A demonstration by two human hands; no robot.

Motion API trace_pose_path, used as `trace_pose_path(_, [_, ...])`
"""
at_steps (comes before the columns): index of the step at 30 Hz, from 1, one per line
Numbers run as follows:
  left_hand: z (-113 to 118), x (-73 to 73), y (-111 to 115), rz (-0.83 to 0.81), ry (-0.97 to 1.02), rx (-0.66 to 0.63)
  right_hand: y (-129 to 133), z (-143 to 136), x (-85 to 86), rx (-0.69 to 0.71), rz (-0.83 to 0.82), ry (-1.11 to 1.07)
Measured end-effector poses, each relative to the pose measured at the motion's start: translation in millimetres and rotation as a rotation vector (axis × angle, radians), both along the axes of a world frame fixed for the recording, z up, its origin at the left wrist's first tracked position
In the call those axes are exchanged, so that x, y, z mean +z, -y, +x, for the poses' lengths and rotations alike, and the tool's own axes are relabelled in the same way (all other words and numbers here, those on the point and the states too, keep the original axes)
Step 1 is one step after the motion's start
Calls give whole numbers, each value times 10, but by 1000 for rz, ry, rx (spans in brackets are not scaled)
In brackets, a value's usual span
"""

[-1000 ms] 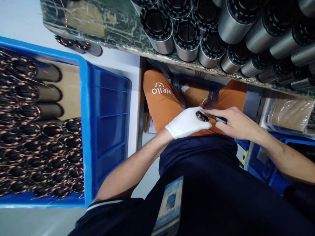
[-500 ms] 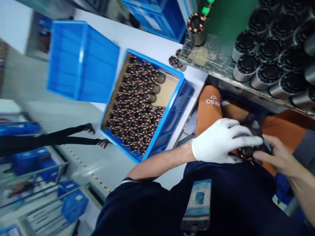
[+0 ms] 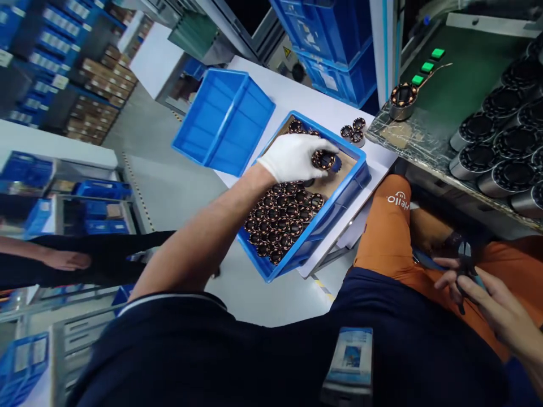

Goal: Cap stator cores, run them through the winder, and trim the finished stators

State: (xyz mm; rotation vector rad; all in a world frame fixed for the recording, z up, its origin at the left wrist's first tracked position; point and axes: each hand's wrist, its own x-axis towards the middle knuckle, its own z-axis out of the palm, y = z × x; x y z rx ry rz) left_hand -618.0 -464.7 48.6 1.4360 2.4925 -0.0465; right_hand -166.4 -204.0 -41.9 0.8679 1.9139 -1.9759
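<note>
My left hand (image 3: 292, 156), in a white glove, grips a motor stator (image 3: 323, 160) with copper windings around its rim. It holds the stator over a blue plastic crate (image 3: 361, 169), whose near part is packed with upright stators (image 3: 280, 220) of the same kind. Bare cardboard lining shows under the held stator. Low at the right, above my orange trouser leg, my bare right hand (image 3: 487, 294) is closed around a pair of cutting pliers (image 3: 465, 263). The jaws of the pliers point up and away from me.
Beside the crate stands an empty-looking blue crate (image 3: 224, 121). Several loose stators (image 3: 353, 131) sit on the white table. At the right, a green-topped bench (image 3: 462, 73) carries a stator (image 3: 403, 100) with a wire and rows of metal cylinders (image 3: 479, 164). Another person's hand (image 3: 68, 260) shows at left.
My left hand has moved from my lap to over the crate with a stator. My right hand stays low with the pliers, now apart from the left. The view has shifted.
</note>
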Motion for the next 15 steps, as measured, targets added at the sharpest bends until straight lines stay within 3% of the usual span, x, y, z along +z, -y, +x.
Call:
trace_pose_path(3, [-208, -206, 15, -291, -17, -60, 33, 51, -75, 63, 74, 34])
trace_pose_path(6, [-211, -277, 39, -448, -44, -90, 48, 87, -127, 98, 102, 53])
trace_pose_path(12, [-157, -165, 136, -541, 33, -151, 50, 85, -188, 75, 105, 73])
trace_pose_path(15, [-163, -96, 146, -582, 100, -119, 79, 19, -164, 62, 160, 25])
